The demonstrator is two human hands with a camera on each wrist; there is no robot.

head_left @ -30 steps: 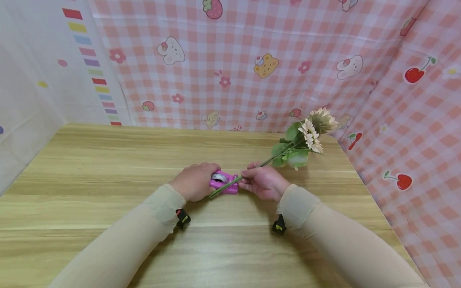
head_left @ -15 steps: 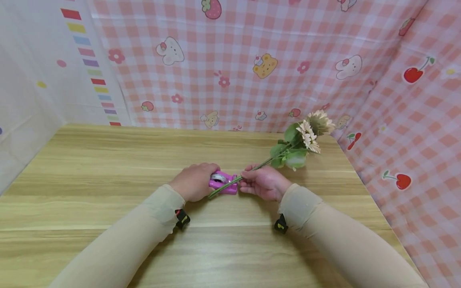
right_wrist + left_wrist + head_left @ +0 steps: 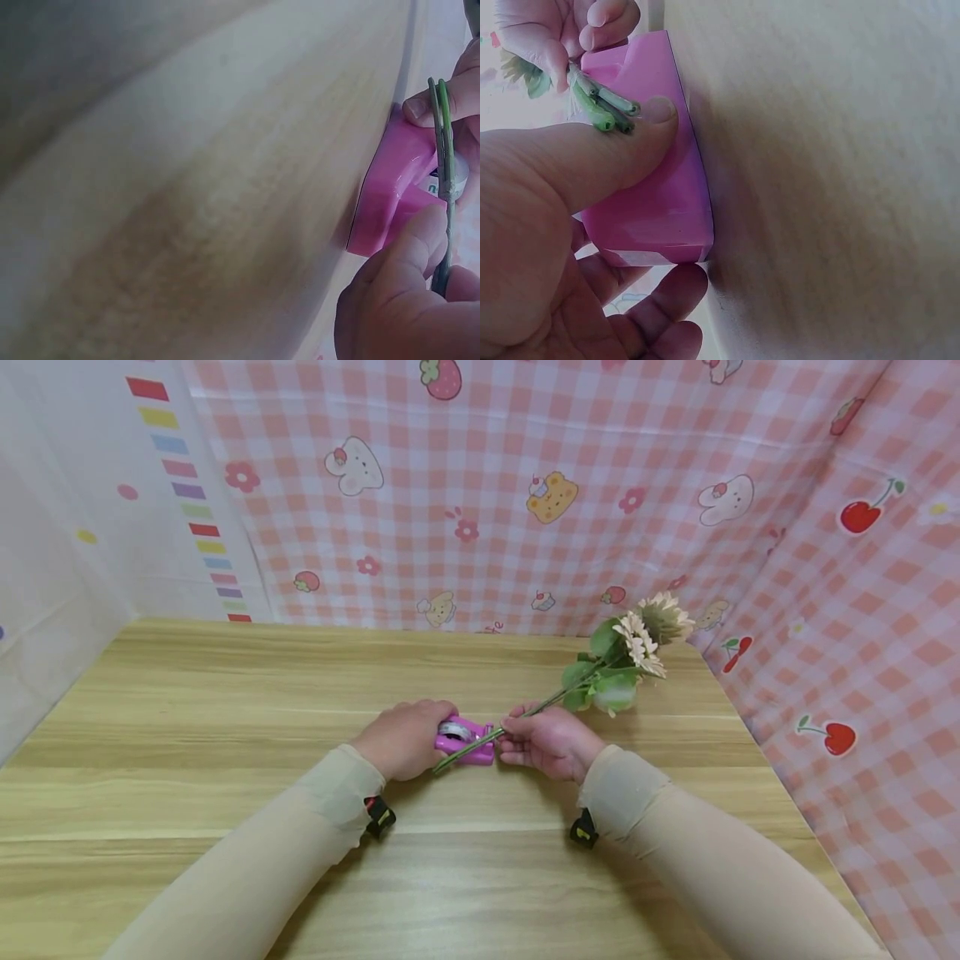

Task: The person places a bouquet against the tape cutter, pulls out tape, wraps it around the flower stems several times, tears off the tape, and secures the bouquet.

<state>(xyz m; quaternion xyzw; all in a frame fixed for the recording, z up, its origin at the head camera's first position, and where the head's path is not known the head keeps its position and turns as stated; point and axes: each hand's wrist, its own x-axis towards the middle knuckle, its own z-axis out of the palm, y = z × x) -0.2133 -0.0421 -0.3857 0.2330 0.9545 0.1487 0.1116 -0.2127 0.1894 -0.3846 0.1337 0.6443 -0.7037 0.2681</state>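
A pink tape dispenser (image 3: 480, 753) with a roll of tape (image 3: 454, 729) in it stands on the wooden table. My left hand (image 3: 405, 739) grips its rear end, the thumb (image 3: 630, 154) along the near side and the fingers behind. Between thumb and fingers, my right hand (image 3: 553, 739) pinches the green stems (image 3: 536, 705) of a small bunch of artificial flowers. These stems slant across the top of the dispenser, cut ends (image 3: 609, 120) beside my left thumb. The pale blossoms (image 3: 651, 631) and round leaves (image 3: 611, 689) point to the back right.
The wooden table (image 3: 480, 885) reaches back to a pink checked cloth (image 3: 480, 468) hung behind it. A second checked cloth (image 3: 900, 693) closes the right side, close to the flower heads. At the left hangs a white cloth (image 3: 67, 568).
The flower heads have dipped slightly down and left as the stems shifted a little in my right hand. My left hand and the tape dispenser have stayed in place.
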